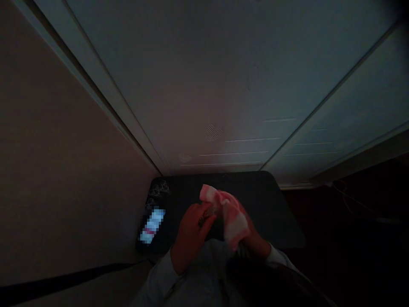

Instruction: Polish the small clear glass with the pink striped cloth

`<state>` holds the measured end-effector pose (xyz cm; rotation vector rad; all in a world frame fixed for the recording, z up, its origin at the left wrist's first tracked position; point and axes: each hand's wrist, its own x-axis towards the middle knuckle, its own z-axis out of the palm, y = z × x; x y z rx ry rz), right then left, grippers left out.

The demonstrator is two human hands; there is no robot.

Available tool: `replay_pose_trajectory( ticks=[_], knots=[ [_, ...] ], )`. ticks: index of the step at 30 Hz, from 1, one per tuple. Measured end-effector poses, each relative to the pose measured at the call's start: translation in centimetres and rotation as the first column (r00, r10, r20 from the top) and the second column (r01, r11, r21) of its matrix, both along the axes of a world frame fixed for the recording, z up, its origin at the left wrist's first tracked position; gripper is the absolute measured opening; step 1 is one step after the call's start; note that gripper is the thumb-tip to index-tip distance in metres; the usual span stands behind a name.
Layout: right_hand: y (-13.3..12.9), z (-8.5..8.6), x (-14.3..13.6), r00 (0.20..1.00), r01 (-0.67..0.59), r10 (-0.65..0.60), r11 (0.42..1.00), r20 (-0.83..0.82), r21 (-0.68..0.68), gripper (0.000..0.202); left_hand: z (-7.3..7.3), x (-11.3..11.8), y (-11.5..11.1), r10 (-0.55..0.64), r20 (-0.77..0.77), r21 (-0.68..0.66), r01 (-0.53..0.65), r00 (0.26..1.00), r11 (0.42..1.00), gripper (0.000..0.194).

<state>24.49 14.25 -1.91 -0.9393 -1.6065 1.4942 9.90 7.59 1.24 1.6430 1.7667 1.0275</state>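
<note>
Over the desk (255,192), pinching a small, unclear item (209,212) in the left hand (191,226) with curled fingers, apparently to steady it beside pink-and-white cloth (235,221) draped over the right hand (251,237); impossible to tell right-hand closure underneath. At left, lit phone (152,226), probably for easy viewing.

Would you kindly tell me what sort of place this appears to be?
Probably a dim corner in a home: pale panels with heart marks, a dark tabletop against them, and a glowing screen on it.
</note>
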Motion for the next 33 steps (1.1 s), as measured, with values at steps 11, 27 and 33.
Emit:
replay_pose_trajectory(
  ticks=[11,27,33],
  knots=[
    [-0.6,-0.2,-0.8,0.996,0.009,-0.020,0.992,-0.087,-0.126,0.032,1.2,-0.1,0.5,-0.036,0.125,-0.082,0.047,0.991,0.996,0.028],
    [-0.6,0.0,-1.2,0.987,0.102,-0.130,0.963,-0.096,-0.251,0.036,0.9,-0.4,0.3,-0.068,0.328,-0.040,0.086,0.942,0.995,0.022],
    [-0.6,1.1,-1.2,0.979,0.092,-0.138,0.956,-0.151,-0.279,0.037,1.0,-0.6,0.0,-0.044,0.462,-0.006,0.053,0.886,0.999,0.026]
  ],
)
